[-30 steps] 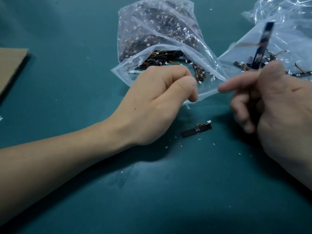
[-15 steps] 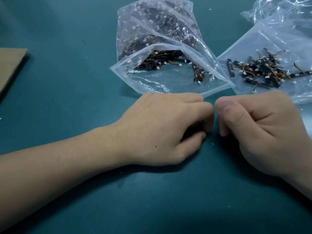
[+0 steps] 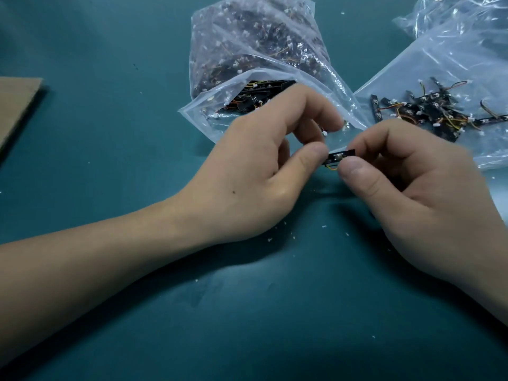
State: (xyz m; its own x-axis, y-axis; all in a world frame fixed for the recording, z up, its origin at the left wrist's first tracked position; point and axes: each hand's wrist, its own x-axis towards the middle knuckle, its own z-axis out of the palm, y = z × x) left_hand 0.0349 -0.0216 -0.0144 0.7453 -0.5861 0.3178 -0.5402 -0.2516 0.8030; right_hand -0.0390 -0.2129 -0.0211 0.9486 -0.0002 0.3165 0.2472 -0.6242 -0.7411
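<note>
Where bare around hands (image 3: 247,174) (image 3: 412,193) with black strip (image 3: 340,155), teal tabletop (image 3: 275,325), white flecks (image 3: 269,239), cardboard (image 3: 16,105).

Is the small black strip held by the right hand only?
No: the left hand and the right hand each pinch one end of the small black strip between thumb and fingers.

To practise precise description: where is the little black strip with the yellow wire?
Head view, just right of centre: the strip is pinched between the left hand and the right hand, directly in front of the open bag.
</note>
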